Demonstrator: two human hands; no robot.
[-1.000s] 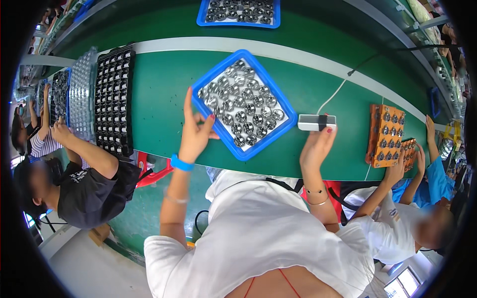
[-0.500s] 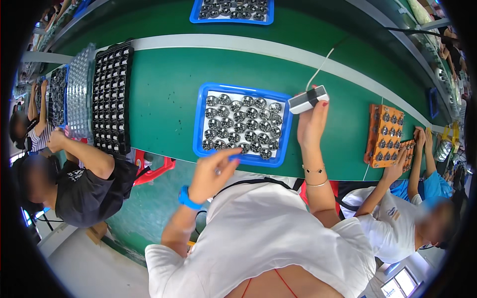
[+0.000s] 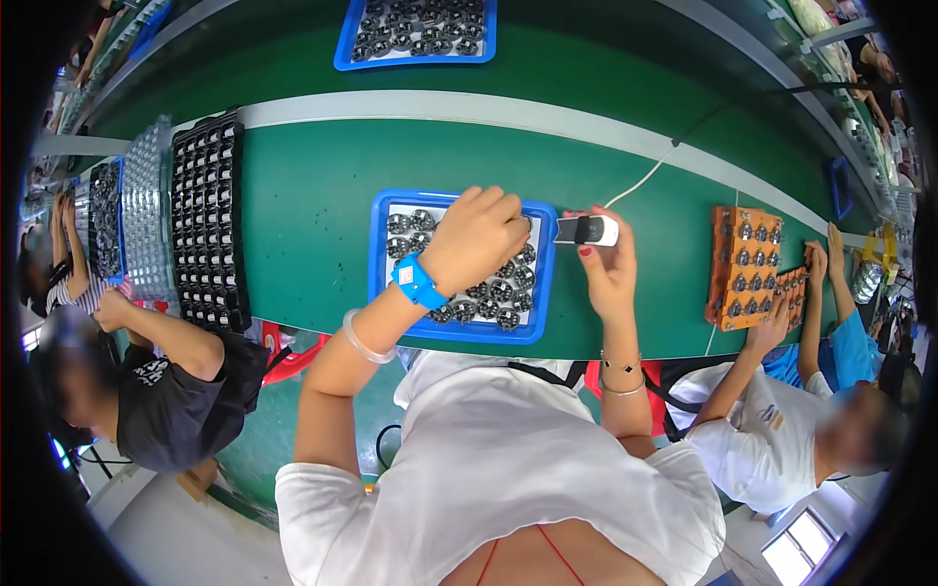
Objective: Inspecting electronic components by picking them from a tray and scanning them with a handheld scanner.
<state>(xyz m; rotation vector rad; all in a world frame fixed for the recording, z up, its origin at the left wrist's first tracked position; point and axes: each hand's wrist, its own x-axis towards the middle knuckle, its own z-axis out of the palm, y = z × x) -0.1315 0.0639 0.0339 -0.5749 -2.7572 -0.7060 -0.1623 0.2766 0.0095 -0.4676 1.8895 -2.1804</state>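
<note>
A blue tray [image 3: 375, 283] with a white liner lies on the green table, holding rows of small round dark metal-and-black parts [image 3: 502, 291]. Over its upper middle is my left hand [image 3: 479, 237], fingers curled together and knuckles up. Whatever they pinch is hidden beneath the hand. Just off the tray's right edge, my right hand [image 3: 611, 262] grips a small white corded device [image 3: 606, 230] with a black band, lying level. A thin white cable leads from it up to the right. The device's dark end points toward my left fingertips, a short gap away.
Another blue tray of similar parts [image 3: 342, 49] stands at the far side. Black compartment trays [image 3: 207, 225] and clear plastic trays [image 3: 147, 215] are at left. Orange fixtures with round parts [image 3: 747, 264] lie at right, by a co-worker's hands [image 3: 772, 327]. Another person sits at left.
My left hand has moved up and right from the tray's near edge to over its parts, beside the device. My right hand has lowered slightly and turned the device nearly level.
</note>
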